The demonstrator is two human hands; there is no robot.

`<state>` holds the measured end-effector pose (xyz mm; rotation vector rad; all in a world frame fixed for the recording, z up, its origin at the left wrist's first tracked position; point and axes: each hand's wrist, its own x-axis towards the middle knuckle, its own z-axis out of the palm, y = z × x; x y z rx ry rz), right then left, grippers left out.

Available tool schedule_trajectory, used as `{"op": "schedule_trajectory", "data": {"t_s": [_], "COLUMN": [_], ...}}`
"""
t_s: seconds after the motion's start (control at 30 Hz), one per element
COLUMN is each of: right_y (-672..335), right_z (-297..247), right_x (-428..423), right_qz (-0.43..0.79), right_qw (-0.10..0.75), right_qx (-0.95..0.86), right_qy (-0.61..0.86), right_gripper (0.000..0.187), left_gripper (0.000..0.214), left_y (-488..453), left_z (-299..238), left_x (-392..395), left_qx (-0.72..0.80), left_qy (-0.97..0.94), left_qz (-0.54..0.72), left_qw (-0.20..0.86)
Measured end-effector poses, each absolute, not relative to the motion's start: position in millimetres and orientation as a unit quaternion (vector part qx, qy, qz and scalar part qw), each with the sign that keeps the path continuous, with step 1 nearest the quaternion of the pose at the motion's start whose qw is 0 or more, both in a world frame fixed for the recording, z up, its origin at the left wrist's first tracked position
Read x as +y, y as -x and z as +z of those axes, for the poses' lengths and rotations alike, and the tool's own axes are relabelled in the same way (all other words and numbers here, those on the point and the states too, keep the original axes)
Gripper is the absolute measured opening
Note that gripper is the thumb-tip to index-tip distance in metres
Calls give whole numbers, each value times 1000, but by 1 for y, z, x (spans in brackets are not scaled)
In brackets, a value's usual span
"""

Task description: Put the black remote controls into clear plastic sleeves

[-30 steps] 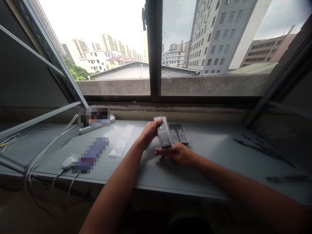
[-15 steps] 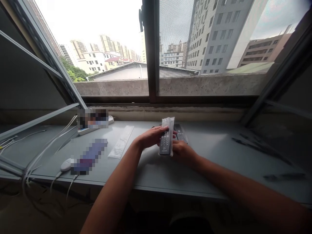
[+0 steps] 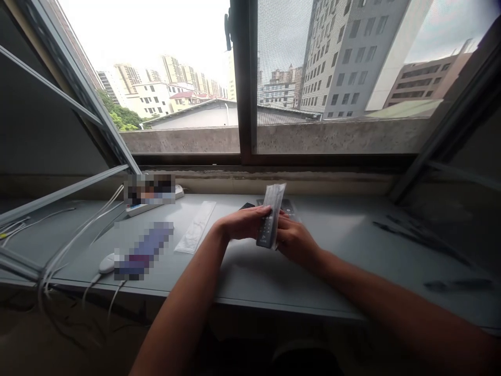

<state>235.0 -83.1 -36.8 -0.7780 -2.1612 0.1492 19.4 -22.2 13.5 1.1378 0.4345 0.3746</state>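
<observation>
A dark remote control (image 3: 267, 230) in a clear plastic sleeve is held up, tilted, above the middle of the desk. My left hand (image 3: 245, 221) grips its left side, thumb across the button face. On the other side, my right hand (image 3: 294, 237) is closed on the sleeve's right edge, fingers partly behind it. Behind the hands another dark remote (image 3: 288, 208) in plastic lies on the desk, partly covered. The corner of a further dark object (image 3: 247, 206) shows just behind my left hand. A flat clear plastic sleeve (image 3: 195, 227) lies left of my left forearm.
The grey desk (image 3: 336, 282) runs below a window. At left are a white power strip (image 3: 154, 202), a blurred-out purple-blue item (image 3: 144, 251), a white round charger (image 3: 107, 263) and white cables (image 3: 64, 245). Black cables (image 3: 418, 240) lie at right, near metal shelf posts.
The held remote has turned, its face now more to the left and its top leaning right. My right fingers have shifted up along its edge. More of the dark object behind my left hand shows.
</observation>
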Motion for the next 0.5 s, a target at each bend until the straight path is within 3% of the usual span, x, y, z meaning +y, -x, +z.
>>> {"op": "schedule_trajectory", "data": {"t_s": [0.23,0.5], "right_y": [-236,-237], "right_z": [-38,-30], "right_x": [-81,-80], "right_qz": [36,126], "right_qw": [414,490], "right_qx": [-846,-767], "right_qy": [334,395], "right_gripper": [26,27], "left_gripper": [52,38], "left_y": [-21,-20], "left_z": [11,0], "left_x": [-19,-7], "left_qx": [212,229], "left_qy": [-524,-503], "left_qz": [191,269], "left_qw": [802,788]}}
